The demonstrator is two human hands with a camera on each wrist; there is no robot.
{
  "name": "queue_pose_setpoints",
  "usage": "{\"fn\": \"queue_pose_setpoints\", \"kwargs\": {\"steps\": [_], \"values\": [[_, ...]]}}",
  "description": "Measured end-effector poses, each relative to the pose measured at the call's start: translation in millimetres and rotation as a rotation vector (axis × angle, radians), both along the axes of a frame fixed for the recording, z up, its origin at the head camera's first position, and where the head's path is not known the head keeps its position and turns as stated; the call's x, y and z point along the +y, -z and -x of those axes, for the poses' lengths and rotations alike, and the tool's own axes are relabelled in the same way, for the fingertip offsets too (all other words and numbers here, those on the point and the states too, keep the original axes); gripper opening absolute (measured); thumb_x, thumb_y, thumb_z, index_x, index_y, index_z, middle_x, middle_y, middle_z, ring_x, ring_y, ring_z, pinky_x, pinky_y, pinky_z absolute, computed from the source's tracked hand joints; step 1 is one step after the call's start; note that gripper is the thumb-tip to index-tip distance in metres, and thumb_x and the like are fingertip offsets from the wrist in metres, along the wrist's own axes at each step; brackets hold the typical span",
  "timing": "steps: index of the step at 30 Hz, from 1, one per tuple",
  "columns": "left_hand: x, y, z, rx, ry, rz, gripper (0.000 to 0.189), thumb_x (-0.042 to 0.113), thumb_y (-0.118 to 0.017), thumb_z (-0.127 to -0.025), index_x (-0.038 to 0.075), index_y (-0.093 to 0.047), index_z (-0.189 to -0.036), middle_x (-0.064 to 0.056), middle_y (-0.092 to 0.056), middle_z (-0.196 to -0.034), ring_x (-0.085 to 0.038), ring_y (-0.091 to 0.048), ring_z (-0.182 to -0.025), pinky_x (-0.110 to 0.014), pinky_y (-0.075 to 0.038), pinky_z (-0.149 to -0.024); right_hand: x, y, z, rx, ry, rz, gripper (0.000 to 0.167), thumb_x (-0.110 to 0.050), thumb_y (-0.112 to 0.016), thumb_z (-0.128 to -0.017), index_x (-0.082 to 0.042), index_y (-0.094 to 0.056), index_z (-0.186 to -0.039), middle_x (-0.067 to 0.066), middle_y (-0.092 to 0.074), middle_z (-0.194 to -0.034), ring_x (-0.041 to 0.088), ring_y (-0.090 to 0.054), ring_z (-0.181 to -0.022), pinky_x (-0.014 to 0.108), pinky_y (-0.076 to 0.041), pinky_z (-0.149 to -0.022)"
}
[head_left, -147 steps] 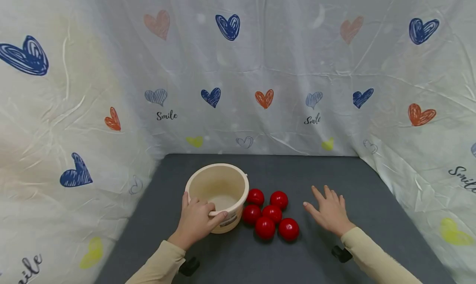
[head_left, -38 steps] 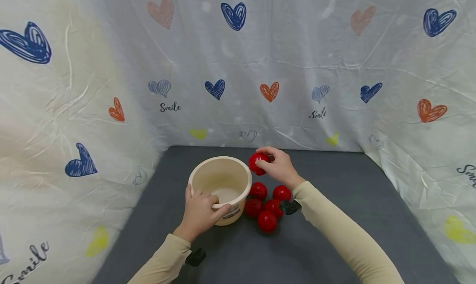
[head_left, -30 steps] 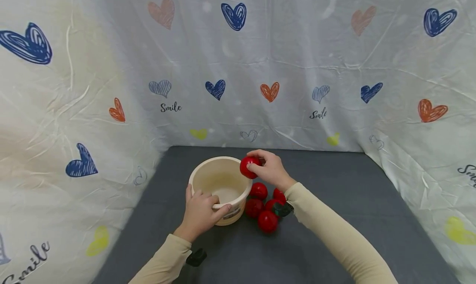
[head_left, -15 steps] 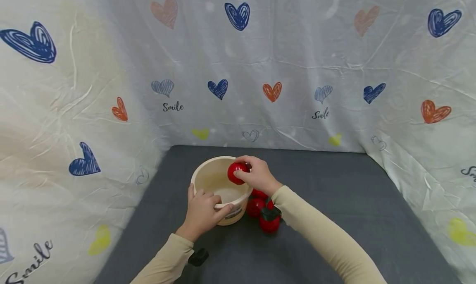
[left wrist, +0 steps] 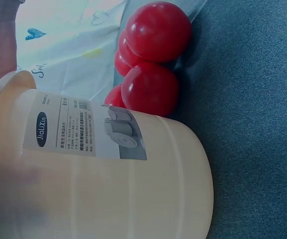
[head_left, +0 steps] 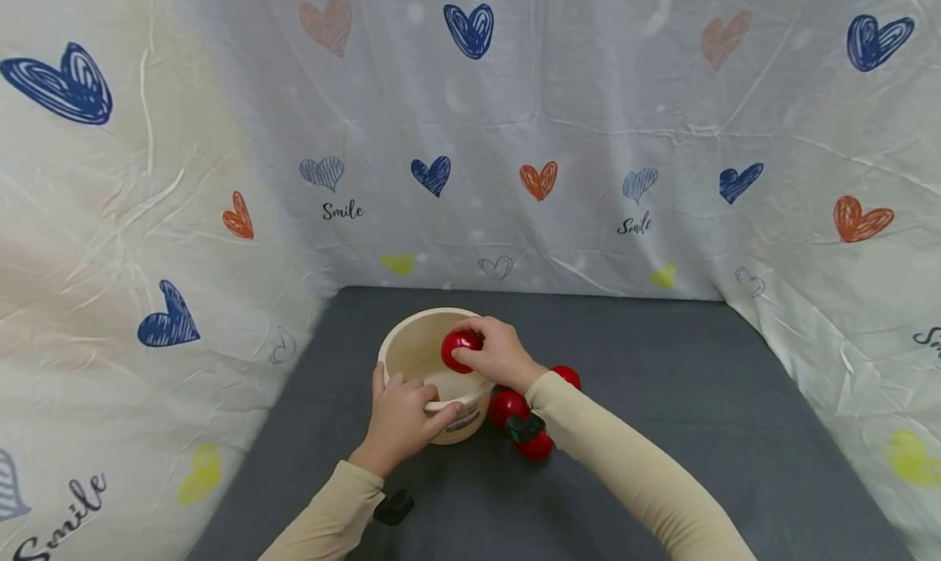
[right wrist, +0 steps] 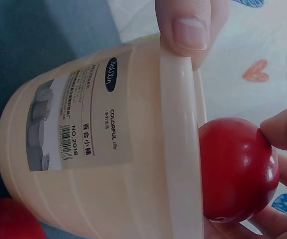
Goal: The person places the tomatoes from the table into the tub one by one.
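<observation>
Glossy red ball (head_left: 460,351) — pinched by right hand (head_left: 503,355), now shifted from two-o'clock rim to over the mouth of cream plastic bucket (head_left: 413,346); transfer seemingly advanced, no release yet. Left hand (head_left: 400,420) — gripping rim, seven o'clock. Other red balls (head_left: 508,407): outside, four o'clock.

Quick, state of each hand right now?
Left hand: closed, holding the round cream plastic bucket by its rim.
Right hand: closed, holding a glossy red ball at the bucket's mouth.
</observation>
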State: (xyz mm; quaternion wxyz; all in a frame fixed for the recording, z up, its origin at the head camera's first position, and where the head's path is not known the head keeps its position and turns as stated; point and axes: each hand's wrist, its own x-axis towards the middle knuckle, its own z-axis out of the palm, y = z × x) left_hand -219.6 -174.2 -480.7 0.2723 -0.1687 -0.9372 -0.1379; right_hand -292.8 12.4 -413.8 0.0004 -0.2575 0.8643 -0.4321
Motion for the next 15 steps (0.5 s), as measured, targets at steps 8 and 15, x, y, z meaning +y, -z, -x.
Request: {"fn": "queue_pose_setpoints", "kwargs": {"steps": [8, 15], "values": [[-1.1, 2.2, 1.9, 0.012, 0.006, -0.001, 0.038, 0.049, -0.074, -0.083, 0.018, -0.065, -0.064, 0.001, -0.059, -0.06, -0.025, -0.052, -0.071, -0.081, -0.023, -0.109, -1.8, 1.3, 0.4, 0.034, -0.017, -0.031, 0.037, -0.018, -0.07, -0.091, -0.01, -0.069, -0.127, 0.012, -0.068, -0.124, 0.026, -0.064, -0.109, 0.041, -0.059, -0.092], [-0.6, 1.2, 0.8, 0.022, 0.009, 0.006, 0.036, 0.049, -0.074, -0.083, 0.018, -0.067, -0.065, 0.0, -0.062, -0.063, -0.025, -0.053, -0.071, -0.081, -0.025, -0.108, -2.2, 4.4, -1.4, 0.046, -0.028, -0.018, 0.035, -0.016, -0.069, -0.091, -0.008, -0.069, -0.125, 0.012, -0.07, -0.124, 0.029, -0.066, -0.109, 0.042, -0.06, -0.092]]}}
